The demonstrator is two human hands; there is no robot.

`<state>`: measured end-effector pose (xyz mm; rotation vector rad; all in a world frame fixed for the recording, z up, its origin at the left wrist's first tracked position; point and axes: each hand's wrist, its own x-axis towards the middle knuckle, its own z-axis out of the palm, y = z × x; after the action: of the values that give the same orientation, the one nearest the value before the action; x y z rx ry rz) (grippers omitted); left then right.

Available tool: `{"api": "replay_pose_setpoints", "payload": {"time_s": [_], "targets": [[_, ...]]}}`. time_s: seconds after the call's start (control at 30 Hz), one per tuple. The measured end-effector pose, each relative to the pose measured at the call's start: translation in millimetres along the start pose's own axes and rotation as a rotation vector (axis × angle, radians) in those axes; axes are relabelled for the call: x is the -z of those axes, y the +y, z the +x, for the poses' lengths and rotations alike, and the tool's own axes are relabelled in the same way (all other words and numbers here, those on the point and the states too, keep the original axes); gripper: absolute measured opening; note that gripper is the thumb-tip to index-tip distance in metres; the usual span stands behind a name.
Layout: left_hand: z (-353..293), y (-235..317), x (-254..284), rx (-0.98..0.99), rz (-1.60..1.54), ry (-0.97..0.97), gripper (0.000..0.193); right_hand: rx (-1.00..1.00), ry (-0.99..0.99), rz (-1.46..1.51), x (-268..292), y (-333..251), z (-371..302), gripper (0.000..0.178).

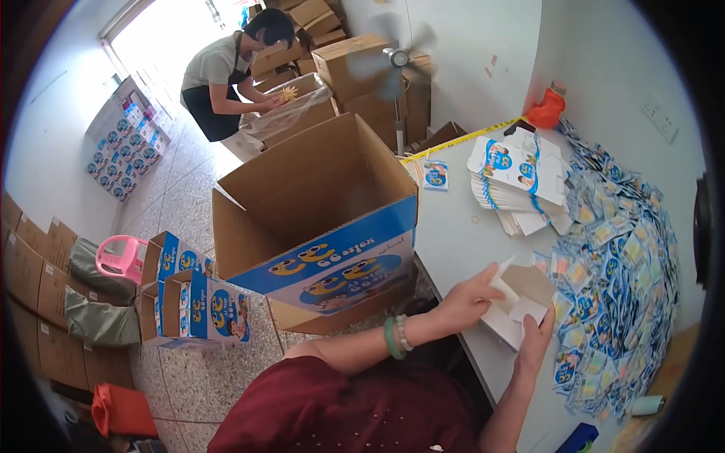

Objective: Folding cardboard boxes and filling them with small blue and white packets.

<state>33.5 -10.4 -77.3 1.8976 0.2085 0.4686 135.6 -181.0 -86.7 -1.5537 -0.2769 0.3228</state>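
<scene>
A small white box [501, 328] with its top flaps raised is in front of me, over the table's near edge. My right hand [535, 338] is closed round its near right side, with the thumb over a white flap. At the box's far left side, my left hand [470, 299] has its bent fingers on a raised flap; a green bangle and a beaded bracelet circle that wrist. Beyond lies a stack of flat printed cartons [521, 177]. Right of the box spreads a large heap of small blue-and-clear sachets [612, 279].
A large open cardboard box [325, 249] stands to my left. Further left are printed boxes [198, 306], a pink stool [121, 258] and brown cartons [45, 302]. A fan [396, 60] stands behind; a co-worker [226, 83] bends over a plastic-lined carton [302, 113].
</scene>
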Motion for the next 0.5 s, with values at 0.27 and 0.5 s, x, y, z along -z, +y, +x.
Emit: {"api": "replay_pose_setpoints", "payload": {"time_s": [0.27, 0.5], "targets": [[52.1, -8.3, -13.1, 0.194, -0.696, 0.081, 0.05, -0.034, 0.008, 0.029, -1.1, -4.0, -4.2, 0.057], [64.9, -42.5, -24.5, 0.071, -0.037, -0.148, 0.051, 0.281, -0.078, -0.328, 4.2, -22.4, -4.1, 0.059]]}}
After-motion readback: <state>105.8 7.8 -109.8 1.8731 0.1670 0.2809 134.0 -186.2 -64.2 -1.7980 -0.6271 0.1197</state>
